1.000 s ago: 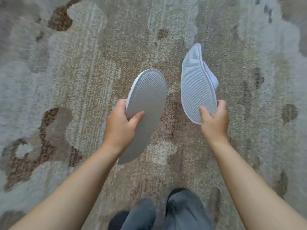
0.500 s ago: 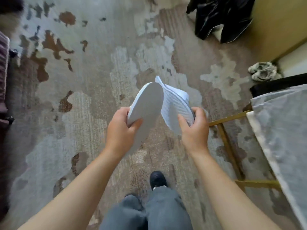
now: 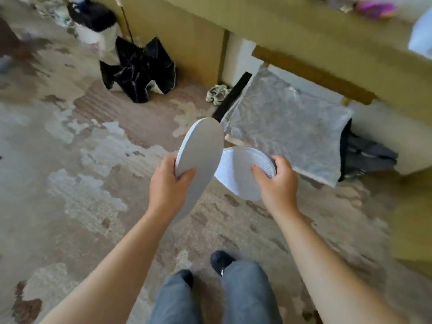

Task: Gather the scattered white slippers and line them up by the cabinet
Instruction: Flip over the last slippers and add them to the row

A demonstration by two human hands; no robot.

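My left hand (image 3: 168,183) grips one white slipper (image 3: 201,155) near its heel, sole toward me, toe pointing up and away. My right hand (image 3: 277,181) holds a second white slipper (image 3: 238,174) by its edge, its ribbed sole facing me and its toe tucked behind the first slipper. Both slippers hang above the patterned carpet in the middle of the head view. A tan wooden cabinet (image 3: 194,43) stands at the far side of the room.
A black folded umbrella (image 3: 140,69) leans on the floor by the cabinet. A pair of patterned shoes (image 3: 217,94) lies at its base. A stool with a grey marbled cushion (image 3: 287,122) stands to the right under a wooden desk (image 3: 315,69). My legs are at the bottom.
The view has swung up from the carpet toward the cabinet and stool. The two slippers, apart a second ago, have come together and overlap, still held in each hand.
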